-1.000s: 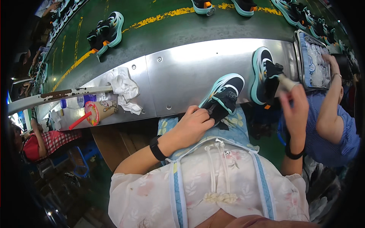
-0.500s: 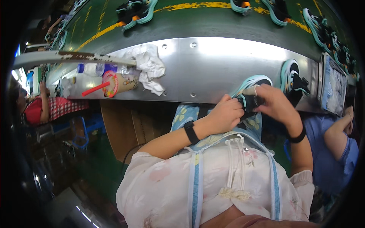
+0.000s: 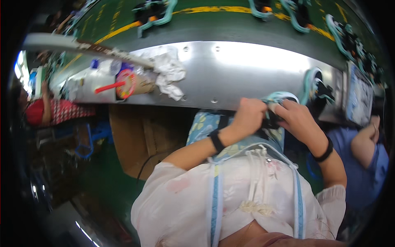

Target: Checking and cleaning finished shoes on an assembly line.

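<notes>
A black sneaker with a mint-and-white sole (image 3: pixel 286 96) lies at the metal bench's front edge, close against my lap. My left hand (image 3: pixel 250 115) is closed at its left side, with fingers bent around the black upper. My right hand (image 3: pixel 297 119) pinches the upper from the right, thumb and fingertips close to the left hand. Most of the shoe's opening and laces are hidden behind my fingers. To the right, a second sneaker (image 3: pixel 314 85) of the same kind stands on the bench.
Left on the metal bench (image 3: pixel 230 66) are crumpled white paper (image 3: pixel 168 72), a cup with a red straw (image 3: pixel 142 84) and bottles. Beyond runs a green conveyor (image 3: pixel 218 24) with several sneakers. A tray (image 3: pixel 360 96) stands right; a cardboard box (image 3: pixel 131 136) sits below. People sit both sides.
My left hand has risen slightly and turned at the shoe. My right hand has shifted a little right and down. The shoe's sole shows less, and the whole view has shifted slightly.
</notes>
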A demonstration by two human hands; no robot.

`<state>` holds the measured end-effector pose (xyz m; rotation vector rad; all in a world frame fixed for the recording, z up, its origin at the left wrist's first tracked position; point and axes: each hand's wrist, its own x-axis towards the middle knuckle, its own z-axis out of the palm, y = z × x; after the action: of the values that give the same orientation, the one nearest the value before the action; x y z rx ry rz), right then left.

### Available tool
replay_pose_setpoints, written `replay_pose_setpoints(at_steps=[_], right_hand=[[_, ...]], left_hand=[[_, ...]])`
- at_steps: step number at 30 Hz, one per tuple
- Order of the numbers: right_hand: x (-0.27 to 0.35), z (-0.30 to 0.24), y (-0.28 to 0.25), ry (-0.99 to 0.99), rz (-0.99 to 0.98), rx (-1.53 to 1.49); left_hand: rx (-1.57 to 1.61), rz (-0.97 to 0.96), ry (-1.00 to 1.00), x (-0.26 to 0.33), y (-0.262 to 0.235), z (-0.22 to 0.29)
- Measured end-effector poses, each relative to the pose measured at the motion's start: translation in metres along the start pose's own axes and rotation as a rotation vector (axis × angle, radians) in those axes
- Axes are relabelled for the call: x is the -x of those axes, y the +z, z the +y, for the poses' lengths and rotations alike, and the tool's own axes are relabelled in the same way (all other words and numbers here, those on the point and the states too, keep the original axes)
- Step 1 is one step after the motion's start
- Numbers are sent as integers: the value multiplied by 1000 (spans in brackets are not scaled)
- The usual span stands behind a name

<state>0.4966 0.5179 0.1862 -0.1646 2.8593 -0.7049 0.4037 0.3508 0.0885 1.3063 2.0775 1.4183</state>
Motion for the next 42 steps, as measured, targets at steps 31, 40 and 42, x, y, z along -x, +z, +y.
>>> replay_pose_setpoints(at_steps=[31,40,42], right_hand=[[13,15,38,179,373,-232],[13,9,36,203,429,-50],[16,11,42,321,415,-67]], left_hand=[[706,-581,-987,-23,-24,32],[627,-552,-972,-24,-19,37],[629,-541,-979,-24,-19,37]])
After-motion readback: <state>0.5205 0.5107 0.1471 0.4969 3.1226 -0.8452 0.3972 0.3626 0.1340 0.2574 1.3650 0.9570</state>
